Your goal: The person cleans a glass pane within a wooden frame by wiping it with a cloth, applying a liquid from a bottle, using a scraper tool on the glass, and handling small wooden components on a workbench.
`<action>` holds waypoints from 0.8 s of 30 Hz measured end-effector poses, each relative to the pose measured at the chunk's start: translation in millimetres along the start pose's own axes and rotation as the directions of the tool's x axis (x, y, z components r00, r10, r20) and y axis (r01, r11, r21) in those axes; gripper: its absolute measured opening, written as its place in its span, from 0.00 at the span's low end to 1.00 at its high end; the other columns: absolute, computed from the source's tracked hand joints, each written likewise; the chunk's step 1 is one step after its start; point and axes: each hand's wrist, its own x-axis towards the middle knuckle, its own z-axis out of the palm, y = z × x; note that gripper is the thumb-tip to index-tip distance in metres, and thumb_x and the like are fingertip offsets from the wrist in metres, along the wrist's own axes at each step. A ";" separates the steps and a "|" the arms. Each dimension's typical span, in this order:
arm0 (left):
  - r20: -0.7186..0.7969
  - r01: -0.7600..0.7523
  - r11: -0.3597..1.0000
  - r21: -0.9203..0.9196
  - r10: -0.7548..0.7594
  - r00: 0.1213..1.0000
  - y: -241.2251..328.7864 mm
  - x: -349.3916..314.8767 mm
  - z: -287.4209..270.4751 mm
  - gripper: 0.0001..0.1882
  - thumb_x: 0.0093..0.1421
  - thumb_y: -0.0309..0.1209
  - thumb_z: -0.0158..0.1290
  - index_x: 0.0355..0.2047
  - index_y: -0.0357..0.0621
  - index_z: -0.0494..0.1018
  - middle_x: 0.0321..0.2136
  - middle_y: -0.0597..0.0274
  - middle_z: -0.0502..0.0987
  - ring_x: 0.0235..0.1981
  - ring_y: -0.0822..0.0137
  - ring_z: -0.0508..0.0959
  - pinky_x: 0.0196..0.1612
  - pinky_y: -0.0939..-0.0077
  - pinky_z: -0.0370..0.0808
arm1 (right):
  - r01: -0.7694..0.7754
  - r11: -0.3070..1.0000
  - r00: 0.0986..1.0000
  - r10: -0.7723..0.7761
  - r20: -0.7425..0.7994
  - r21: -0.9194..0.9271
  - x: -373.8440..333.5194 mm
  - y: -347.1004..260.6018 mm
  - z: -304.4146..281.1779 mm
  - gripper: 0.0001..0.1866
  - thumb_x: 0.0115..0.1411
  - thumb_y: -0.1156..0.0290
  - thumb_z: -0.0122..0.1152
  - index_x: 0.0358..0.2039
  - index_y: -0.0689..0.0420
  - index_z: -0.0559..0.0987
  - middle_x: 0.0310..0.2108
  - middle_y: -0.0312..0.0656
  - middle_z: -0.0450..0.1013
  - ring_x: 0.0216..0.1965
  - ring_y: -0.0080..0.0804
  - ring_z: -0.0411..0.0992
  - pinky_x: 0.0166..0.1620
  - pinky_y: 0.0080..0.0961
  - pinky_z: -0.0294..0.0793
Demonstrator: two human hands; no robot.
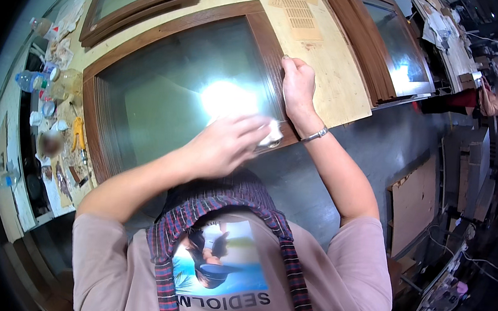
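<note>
A brown wooden-framed glass panel [171, 31], like a cabinet door, lies in front of me on a pale board. My left hand [226, 144], smeared by motion, reaches across its near right corner. Under those fingers shows a pale crumpled wad [272, 135], perhaps cloth; its exact kind is blurred. My right hand [298, 88] is closed at the panel's right edge, the thumb pointing away from me. A bright light reflection covers part of the glass beside my left fingers.
Another framed glass panel [138, 1] lies at the far left, and stacked ones [370, 47] stand right. Bottles [28, 81] and orange-handled pliers [78, 133] crowd a side surface at left. Perforated tan sheets [298, 16] lie beyond. Another person [491, 98] is at the far right.
</note>
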 end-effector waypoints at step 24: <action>-0.709 0.695 0.710 -0.115 -0.549 0.443 17.5 -198.7 -87.2 0.13 0.59 0.25 0.57 0.45 0.39 0.75 0.48 0.52 0.75 0.50 0.56 0.75 0.55 0.65 0.70 | 0.581 0.754 0.814 -0.549 0.193 -0.305 -19.1 1.1 -9.6 0.26 0.56 0.72 0.60 0.55 0.68 0.71 0.56 0.56 0.67 0.58 0.45 0.66 0.61 0.35 0.64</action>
